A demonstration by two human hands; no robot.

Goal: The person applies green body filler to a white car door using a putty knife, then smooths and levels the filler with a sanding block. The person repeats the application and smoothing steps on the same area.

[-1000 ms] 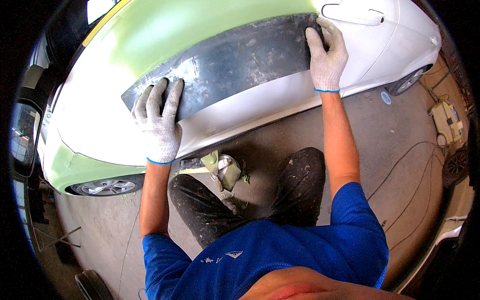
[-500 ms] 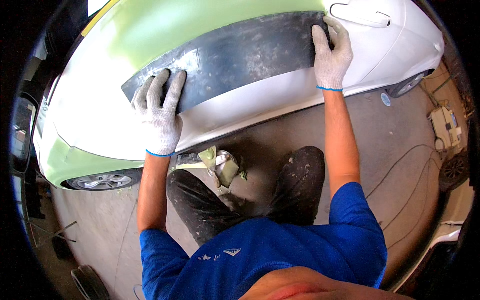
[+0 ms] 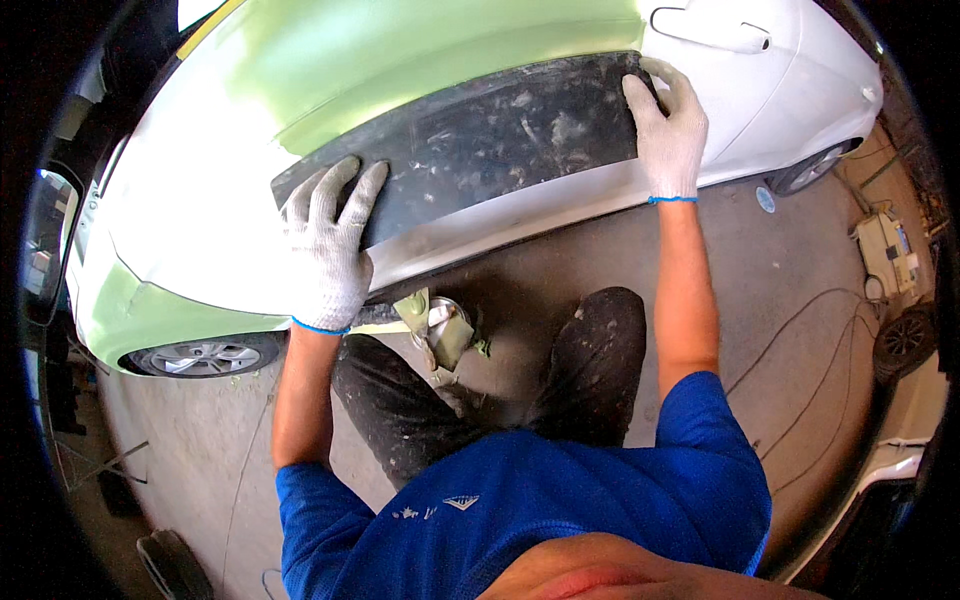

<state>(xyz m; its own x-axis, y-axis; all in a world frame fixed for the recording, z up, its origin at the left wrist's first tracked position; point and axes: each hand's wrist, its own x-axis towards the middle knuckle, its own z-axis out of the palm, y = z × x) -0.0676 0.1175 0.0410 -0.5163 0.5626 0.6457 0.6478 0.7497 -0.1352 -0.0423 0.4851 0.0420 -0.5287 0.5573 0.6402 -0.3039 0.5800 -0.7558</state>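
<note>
A long dark flexible sheet [image 3: 490,135], smudged with pale marks, is held against the side of a white and green car [image 3: 390,55]. My left hand [image 3: 328,245], in a white knitted glove with a blue cuff, grips its left end. Its fingers lie spread over the sheet's face and its thumb is hidden. At the sheet's right end my right hand [image 3: 670,140], gloved alike, holds the short edge with thumb and fingers curled round it. The sheet bows along the door panel, below and left of the door handle [image 3: 710,28].
Between my knees and the car, a round container [image 3: 442,330] with green-smeared pieces stands on the floor. A wheel [image 3: 205,355] shows at lower left. To the right are a beige machine [image 3: 886,255], a loose tyre [image 3: 905,343] and cables [image 3: 800,350] along the floor.
Both hands have drawn the sheet downward along the car's side, toward me. Its left end has shifted slightly right, and the glare on it has gone.
</note>
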